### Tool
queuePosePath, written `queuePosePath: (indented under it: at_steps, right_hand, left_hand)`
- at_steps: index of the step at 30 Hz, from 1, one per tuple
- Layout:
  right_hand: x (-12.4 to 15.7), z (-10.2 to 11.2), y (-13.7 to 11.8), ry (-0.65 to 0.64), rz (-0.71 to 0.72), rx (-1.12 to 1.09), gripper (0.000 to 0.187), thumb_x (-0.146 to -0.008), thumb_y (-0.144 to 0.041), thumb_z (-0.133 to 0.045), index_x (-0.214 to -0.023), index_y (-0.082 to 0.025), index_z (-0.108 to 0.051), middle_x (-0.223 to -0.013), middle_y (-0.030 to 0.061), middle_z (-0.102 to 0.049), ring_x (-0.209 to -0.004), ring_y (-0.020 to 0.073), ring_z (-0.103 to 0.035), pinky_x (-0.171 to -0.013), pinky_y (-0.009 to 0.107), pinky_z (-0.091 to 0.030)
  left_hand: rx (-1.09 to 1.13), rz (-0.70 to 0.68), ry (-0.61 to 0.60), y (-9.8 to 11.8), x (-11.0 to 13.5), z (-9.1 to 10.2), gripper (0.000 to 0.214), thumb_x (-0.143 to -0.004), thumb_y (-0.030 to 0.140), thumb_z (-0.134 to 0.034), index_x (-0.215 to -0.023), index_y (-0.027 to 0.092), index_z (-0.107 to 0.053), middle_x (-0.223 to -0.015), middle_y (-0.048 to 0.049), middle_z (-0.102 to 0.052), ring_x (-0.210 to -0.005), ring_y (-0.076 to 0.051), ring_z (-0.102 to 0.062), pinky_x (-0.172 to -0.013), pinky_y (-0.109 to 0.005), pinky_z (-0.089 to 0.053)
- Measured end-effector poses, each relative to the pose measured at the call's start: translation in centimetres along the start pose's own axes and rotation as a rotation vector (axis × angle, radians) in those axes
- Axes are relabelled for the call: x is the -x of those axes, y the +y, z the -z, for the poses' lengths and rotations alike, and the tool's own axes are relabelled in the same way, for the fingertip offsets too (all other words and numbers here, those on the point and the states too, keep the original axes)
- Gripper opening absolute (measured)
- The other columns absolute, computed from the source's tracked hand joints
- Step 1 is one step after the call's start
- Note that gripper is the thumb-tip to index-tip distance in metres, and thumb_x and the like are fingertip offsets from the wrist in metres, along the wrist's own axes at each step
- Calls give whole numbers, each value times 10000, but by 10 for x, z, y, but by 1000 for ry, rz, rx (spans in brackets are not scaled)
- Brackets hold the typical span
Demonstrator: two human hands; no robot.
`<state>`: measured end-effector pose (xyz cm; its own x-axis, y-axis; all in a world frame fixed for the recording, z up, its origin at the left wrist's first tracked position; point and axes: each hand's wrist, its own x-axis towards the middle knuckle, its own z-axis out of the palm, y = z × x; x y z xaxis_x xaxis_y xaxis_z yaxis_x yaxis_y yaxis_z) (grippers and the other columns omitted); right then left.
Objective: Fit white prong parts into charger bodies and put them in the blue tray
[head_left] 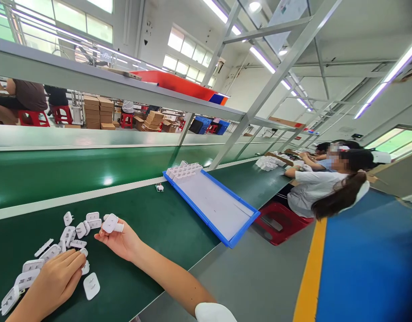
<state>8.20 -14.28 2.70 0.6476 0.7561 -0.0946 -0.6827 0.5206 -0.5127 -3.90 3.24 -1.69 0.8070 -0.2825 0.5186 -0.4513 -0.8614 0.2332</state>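
Observation:
My right hand (119, 239) pinches a white plug charger housing (110, 222) between thumb and fingers, above the green workbench (142, 219). My left hand (55, 277) lies curled at the lower left, on or just over a loose pile of white charger parts (68, 237). Its palm side is hidden, so I cannot tell whether it grips a piece. A blue-rimmed tray (197, 210) lies beyond my right hand, with rows of white chargers (184, 170) at its far end. A small circuit board (159, 188) sits next to the tray.
A co-worker in a white shirt (313, 192) sits at the bench on the right, beside a red stool (279, 221). More white parts (266, 163) lie further along. A metal shelf (92, 71) runs above the bench, with cardboard boxes (94, 112) beyond it.

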Motion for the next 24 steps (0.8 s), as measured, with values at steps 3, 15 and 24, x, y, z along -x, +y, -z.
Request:
queuePosePath:
  at_steps: [3, 15, 24]
  right_hand:
    - [0, 0, -1, 8, -12, -8, 165, -696, -108, -588, -845, -139, -652, -690, 24, -642, -638, 132, -583, -846, 350, -509]
    - [-6, 7, 3, 37, -54, 7, 33, -716, -174, -625, -715, -143, -613, -663, 18, -619, -600, 122, -551, -882, 376, -489]
    - [-7, 8, 3, 73, -94, 1, 38, -722, -163, -574, -689, -149, -587, -601, 8, -565, -558, 116, -507, -763, 321, -488]
  left_hand:
    - [1, -1, -9, 1, -1, 1, 242, -942, 157, -377, -795, 185, -567, -700, -9, -571, -606, -130, -539, -571, -248, -385]
    - [5, -40, 7, 5, -7, 3, 245, -932, 170, -387, -804, 198, -594, -695, -16, -594, -592, -135, -563, -549, -240, -405]
    - [55, -39, 3, 0, -2, -2, 220, -936, 205, -397, -816, 219, -581, -692, 3, -583, -595, -135, -554, -558, -234, -413]
